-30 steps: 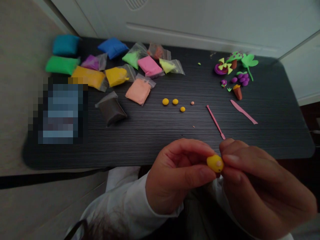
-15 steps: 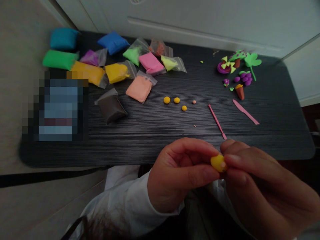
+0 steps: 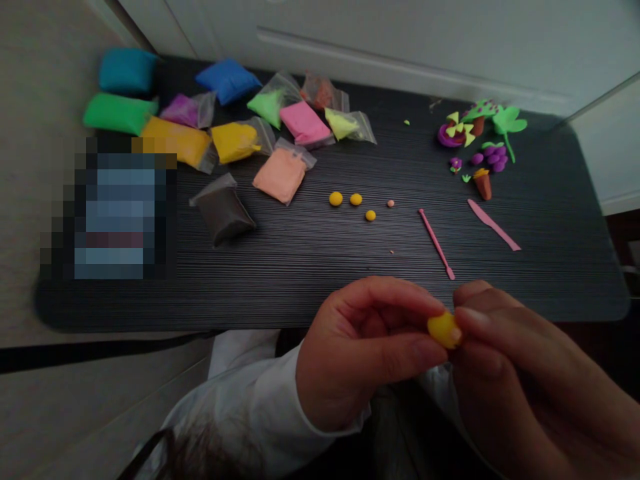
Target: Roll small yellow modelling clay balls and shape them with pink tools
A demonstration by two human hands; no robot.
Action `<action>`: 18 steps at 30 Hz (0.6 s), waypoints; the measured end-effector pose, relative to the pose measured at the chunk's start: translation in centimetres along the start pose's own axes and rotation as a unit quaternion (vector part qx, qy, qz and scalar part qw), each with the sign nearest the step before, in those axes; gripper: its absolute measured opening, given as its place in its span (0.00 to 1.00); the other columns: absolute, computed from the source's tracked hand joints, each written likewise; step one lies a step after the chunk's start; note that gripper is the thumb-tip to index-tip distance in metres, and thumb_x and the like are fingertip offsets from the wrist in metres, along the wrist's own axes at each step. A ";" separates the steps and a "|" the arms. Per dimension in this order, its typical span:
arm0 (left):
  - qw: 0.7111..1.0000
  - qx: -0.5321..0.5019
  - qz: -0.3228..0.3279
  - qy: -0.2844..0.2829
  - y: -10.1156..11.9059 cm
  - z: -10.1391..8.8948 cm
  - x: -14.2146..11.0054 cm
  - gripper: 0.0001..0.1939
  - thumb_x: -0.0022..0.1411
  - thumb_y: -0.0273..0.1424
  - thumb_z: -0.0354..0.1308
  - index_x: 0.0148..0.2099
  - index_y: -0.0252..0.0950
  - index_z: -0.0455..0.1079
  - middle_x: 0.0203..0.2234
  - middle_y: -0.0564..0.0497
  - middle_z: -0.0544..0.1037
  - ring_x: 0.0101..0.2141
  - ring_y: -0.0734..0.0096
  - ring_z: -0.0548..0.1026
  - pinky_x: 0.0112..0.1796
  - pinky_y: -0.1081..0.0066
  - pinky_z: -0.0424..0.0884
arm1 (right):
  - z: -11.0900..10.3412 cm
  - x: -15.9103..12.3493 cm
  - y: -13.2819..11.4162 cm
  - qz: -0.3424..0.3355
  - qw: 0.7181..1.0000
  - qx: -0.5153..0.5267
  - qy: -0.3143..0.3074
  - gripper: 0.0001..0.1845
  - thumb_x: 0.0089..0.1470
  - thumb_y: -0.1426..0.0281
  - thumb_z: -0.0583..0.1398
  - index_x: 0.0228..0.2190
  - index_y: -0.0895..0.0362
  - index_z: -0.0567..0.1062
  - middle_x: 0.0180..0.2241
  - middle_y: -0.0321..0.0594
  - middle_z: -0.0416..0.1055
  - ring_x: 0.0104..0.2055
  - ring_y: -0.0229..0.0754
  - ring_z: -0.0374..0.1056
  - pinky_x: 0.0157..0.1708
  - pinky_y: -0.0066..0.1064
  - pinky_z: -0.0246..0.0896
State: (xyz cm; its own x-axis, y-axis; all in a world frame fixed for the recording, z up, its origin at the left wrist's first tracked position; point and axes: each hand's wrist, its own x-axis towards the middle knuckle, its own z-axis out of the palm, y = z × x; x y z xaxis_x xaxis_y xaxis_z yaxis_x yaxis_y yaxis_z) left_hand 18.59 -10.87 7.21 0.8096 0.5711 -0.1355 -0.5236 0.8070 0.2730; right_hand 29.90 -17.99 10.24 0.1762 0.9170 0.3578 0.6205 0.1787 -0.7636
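While the dark table (image 3: 280, 293) stretches away beyond them, two hands meet near its front edge. The right hand (image 3: 530, 380), angled in from the lower right, pinches with thumb under forefinger. The left hand (image 3: 345, 363) points in from the opposite side, forefinger arched above an extended thumb. Between their fingertips, gripped by both, sits a yellow lump (image 3: 440, 329), a tiny peach dot (image 3: 456, 335) on its right side.

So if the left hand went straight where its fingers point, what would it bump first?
Probably the right hand, just past the yellow piece the left hand holds; depth there is hard to judge.
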 end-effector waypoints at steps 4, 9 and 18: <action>1.000 0.002 -0.002 0.008 0.0 0.1 -0.1 0.12 0.50 0.18 0.60 0.35 0.38 0.73 0.31 0.57 0.76 0.33 0.82 0.74 0.36 0.82 0.71 | 0.4 0.1 -0.2 0.015 0.998 0.026 0.051 0.21 0.48 0.77 0.59 0.45 0.52 0.71 0.33 0.34 0.72 0.31 0.39 0.65 0.31 0.36 0.64; 1.000 0.011 0.000 0.006 0.0 0.1 -0.1 0.12 0.50 0.18 0.60 0.35 0.38 0.73 0.31 0.57 0.76 0.33 0.82 0.74 0.35 0.82 0.71 | 0.3 0.6 -0.3 0.004 0.999 0.042 0.030 0.22 0.48 0.81 0.58 0.46 0.54 0.70 0.31 0.36 0.72 0.30 0.37 0.64 0.31 0.36 0.63; 0.999 0.026 -0.002 0.029 0.1 0.2 -0.1 0.11 0.48 0.19 0.62 0.33 0.39 0.73 0.29 0.57 0.76 0.31 0.81 0.74 0.34 0.82 0.71 | 0.2 0.4 -0.4 0.027 0.997 0.069 0.028 0.22 0.48 0.80 0.59 0.46 0.53 0.70 0.32 0.36 0.72 0.30 0.37 0.64 0.29 0.36 0.60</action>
State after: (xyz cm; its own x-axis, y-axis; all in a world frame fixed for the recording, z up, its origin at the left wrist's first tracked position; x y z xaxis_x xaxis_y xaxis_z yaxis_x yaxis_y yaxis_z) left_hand 18.52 -10.83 7.43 0.7943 0.5765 -0.1918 -0.5044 0.8016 0.3210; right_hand 29.54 -17.58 10.62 0.2513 0.9060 0.3406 0.4985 0.1805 -0.8479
